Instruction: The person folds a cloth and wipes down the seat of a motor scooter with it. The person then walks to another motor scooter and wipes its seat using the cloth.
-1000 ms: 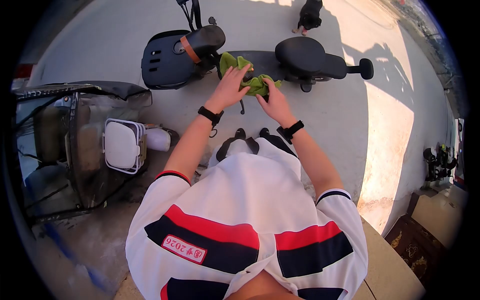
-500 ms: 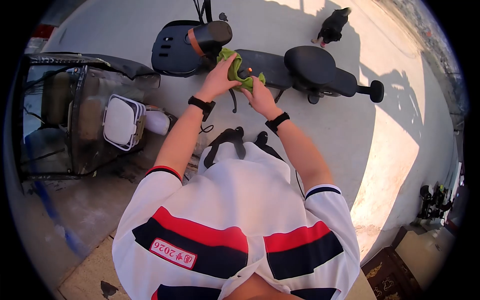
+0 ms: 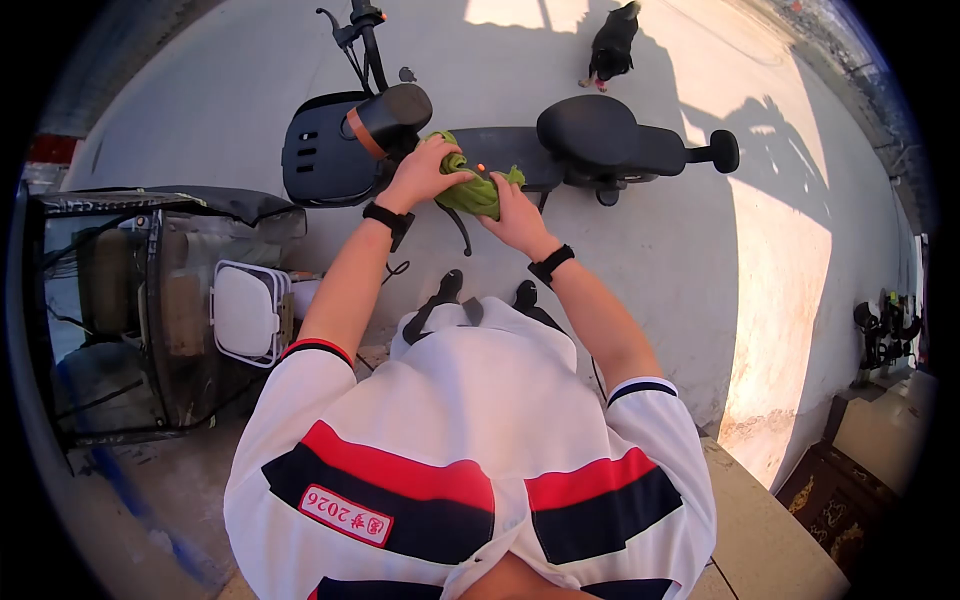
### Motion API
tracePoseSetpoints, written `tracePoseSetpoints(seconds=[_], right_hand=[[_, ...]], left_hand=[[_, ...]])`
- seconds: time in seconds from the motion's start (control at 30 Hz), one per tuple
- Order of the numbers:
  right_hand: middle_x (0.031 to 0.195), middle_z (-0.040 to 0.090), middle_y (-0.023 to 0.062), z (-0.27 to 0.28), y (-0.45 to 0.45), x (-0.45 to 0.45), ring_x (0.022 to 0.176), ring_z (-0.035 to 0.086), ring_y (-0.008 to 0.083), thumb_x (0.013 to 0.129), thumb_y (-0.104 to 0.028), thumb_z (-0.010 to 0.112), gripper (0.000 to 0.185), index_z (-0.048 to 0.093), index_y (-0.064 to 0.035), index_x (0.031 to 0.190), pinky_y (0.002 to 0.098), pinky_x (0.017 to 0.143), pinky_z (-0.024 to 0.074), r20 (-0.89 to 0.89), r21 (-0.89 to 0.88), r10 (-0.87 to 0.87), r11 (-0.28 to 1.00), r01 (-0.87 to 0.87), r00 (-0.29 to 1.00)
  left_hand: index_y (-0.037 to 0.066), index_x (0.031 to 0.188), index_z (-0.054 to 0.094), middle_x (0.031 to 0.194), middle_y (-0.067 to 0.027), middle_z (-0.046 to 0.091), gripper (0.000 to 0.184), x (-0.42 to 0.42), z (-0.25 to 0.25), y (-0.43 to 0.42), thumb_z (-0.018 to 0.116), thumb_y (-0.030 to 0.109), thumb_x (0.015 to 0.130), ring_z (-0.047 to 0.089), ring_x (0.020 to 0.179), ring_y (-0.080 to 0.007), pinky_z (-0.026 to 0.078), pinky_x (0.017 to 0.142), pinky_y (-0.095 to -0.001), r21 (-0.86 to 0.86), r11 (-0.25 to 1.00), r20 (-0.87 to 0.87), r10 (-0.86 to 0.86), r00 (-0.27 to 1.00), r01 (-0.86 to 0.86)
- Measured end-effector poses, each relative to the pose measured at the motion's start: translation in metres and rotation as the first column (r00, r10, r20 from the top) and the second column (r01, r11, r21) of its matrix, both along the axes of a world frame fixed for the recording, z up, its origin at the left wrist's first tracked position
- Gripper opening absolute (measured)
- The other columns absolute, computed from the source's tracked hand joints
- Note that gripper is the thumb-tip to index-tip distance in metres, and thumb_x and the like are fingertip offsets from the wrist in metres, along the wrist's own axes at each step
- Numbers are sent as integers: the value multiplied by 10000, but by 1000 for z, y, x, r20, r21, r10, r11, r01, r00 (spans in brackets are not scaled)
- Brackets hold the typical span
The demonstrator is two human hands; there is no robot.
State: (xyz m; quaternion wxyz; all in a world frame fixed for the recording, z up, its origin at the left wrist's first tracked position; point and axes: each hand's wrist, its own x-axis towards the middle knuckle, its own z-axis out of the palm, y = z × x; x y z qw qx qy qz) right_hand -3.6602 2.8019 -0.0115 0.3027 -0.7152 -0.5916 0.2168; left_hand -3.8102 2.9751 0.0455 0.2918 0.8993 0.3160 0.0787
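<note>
A crumpled green cloth (image 3: 470,192) is bunched between my two hands, in front of a black electric scooter (image 3: 500,150). My left hand (image 3: 425,172) is closed on the cloth's left part, close to the scooter's front seat with a tan band (image 3: 365,130). On the cloth's right end, my right hand (image 3: 517,213) grips with thumb and fingers. A small orange spot (image 3: 481,167) shows beside the cloth; what it belongs to I cannot make out. Black bands circle both my wrists. The cloth hides part of the scooter's middle.
A black dog (image 3: 613,45) stands beyond the scooter. On the left is a dark-framed vehicle with clear panels (image 3: 110,310), with a white folding chair (image 3: 245,312) beside it. The scooter's kickstand (image 3: 458,232) points toward me. A carved brown wooden piece (image 3: 825,500) lies at lower right.
My view has shifted, so the scooter appears further left and lower, with more of its handlebar showing. The cloth is more bunched up between my hands. The dog's head has turned.
</note>
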Motion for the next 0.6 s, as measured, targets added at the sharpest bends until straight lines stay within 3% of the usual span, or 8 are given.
tracePoseSetpoints(seconds=[0.07, 0.17, 0.37, 0.47, 0.57, 0.6], right_hand=[[1129, 604, 221, -1, -4, -4, 1025, 622, 401, 812, -330, 749, 697, 430, -59, 1369, 463, 820, 532, 25, 22, -24, 999, 23, 999], [1075, 632, 189, -8, -15, -11, 999, 635, 386, 809, -332, 760, 636, 490, -66, 1320, 456, 816, 532, 10, 81, -111, 991, 109, 994], [940, 637, 148, -21, -53, -27, 846, 646, 339, 777, -295, 804, 475, 589, -62, 1131, 391, 735, 533, -31, 241, -399, 887, 395, 916], [867, 625, 115, -18, -79, -35, 767, 628, 301, 774, -271, 805, 343, 590, -54, 928, 380, 650, 506, 22, 236, -515, 835, 496, 857], [784, 606, 85, -10, -106, -47, 691, 611, 271, 783, -236, 789, 301, 542, -65, 803, 387, 587, 469, 167, 188, -626, 779, 599, 762], [759, 598, 78, -13, -112, -50, 664, 603, 266, 786, -226, 783, 293, 534, -71, 793, 387, 572, 460, 176, 218, -677, 735, 642, 715]], left_hand=[[87, 1109, 675, 1123, -95, 636, 443, -1, -4, 1, 739, 412, 816, 585, 1135, -304, 488, 945, -388, 29, 1000, 19, -12, 1000, 11], [97, 1121, 682, 1136, -108, 659, 366, -4, -18, 0, 704, 355, 862, 576, 1163, -305, 466, 991, -397, 250, 960, 81, -147, 986, 123], [97, 1115, 696, 1090, -125, 676, 252, -4, -17, -14, 648, 220, 900, 592, 1113, -321, 435, 1028, -429, 111, 944, 206, -329, 922, 312], [80, 1095, 699, 1036, -132, 676, 247, -4, -8, -18, 657, 186, 876, 604, 1037, -333, 448, 994, -440, 104, 899, 245, -438, 865, 426], [60, 1086, 695, 997, -137, 673, 255, -3, -9, -11, 668, 167, 856, 607, 995, -332, 456, 954, -435, 193, 861, 345, -508, 789, 470], [42, 1072, 688, 991, -133, 676, 233, -3, -1, -9, 662, 135, 860, 614, 992, -324, 463, 926, -420, 144, 853, 315, -521, 794, 502]])
